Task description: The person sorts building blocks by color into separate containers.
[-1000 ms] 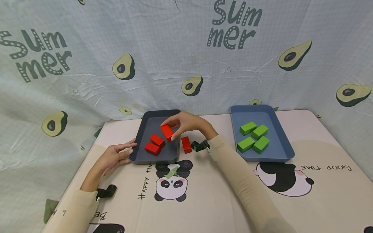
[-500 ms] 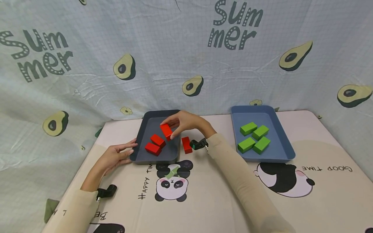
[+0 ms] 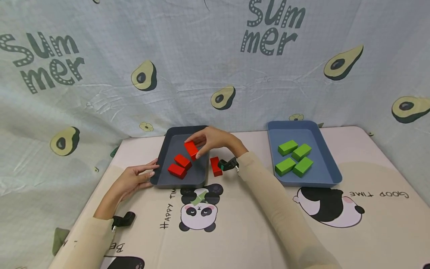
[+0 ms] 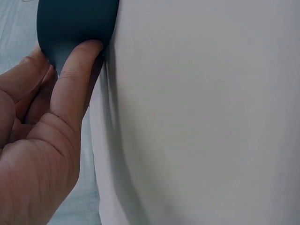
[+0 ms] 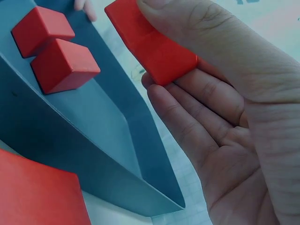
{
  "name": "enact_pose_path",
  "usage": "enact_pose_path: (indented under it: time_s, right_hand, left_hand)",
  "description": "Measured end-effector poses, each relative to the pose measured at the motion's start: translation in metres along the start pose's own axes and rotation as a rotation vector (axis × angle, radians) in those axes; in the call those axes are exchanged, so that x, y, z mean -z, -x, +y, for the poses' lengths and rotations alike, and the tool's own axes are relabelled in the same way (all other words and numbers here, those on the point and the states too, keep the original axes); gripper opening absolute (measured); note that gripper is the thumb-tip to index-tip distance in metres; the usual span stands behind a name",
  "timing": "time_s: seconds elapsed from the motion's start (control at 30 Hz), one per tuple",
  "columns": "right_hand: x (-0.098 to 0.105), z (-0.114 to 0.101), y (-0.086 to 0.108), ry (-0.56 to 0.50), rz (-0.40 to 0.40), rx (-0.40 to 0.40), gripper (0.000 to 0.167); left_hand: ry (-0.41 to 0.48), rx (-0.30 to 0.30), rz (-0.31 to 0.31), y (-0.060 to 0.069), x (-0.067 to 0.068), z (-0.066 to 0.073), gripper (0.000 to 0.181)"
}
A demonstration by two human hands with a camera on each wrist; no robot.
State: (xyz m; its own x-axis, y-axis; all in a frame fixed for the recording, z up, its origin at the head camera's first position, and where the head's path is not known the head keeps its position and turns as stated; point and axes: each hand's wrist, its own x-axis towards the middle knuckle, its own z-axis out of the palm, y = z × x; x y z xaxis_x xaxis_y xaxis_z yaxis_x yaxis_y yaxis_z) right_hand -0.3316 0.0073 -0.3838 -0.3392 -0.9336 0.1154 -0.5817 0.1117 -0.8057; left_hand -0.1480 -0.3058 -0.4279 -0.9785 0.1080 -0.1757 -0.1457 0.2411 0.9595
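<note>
My right hand (image 3: 215, 138) pinches a red block (image 3: 191, 150) between thumb and fingers, holding it tilted above the right part of the dark grey tray (image 3: 179, 186). Two more red blocks lie side by side in that tray, the front one (image 3: 177, 171) and the one behind it (image 3: 183, 161). In the right wrist view, the held block (image 5: 164, 56) sits under the thumb. My left hand (image 3: 132, 182) touches the tray's left outer wall with extended fingers; the left wrist view shows its fingertips against the tray's rounded side (image 4: 77, 23).
Another red block (image 3: 216, 166) lies on the table between the trays, just beneath the right wrist's camera. On the right stands a blue tray (image 3: 327, 164) with several green blocks (image 3: 285, 166). A printed cloth (image 3: 188, 48) hangs behind the table.
Almost nothing differs. My right hand, with the red block, stays over the dark tray, and the left hand keeps its place; the head view shifts slightly.
</note>
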Motion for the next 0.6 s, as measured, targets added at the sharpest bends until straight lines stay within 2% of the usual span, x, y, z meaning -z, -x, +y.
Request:
enact_pose_path:
  time_s: [0.3, 0.6]
  right_hand:
    - [0.001, 0.002, -0.002, -0.029, 0.009, -0.023, 0.064]
    - [-0.001, 0.011, -0.006, -0.045, 0.02, -0.044, 0.063]
  left_hand:
    - [-0.004, 0.01, 0.01, -0.001, 0.0, 0.001, 0.053]
    - [-0.014, 0.004, -0.008, 0.0, 0.001, 0.0, 0.053]
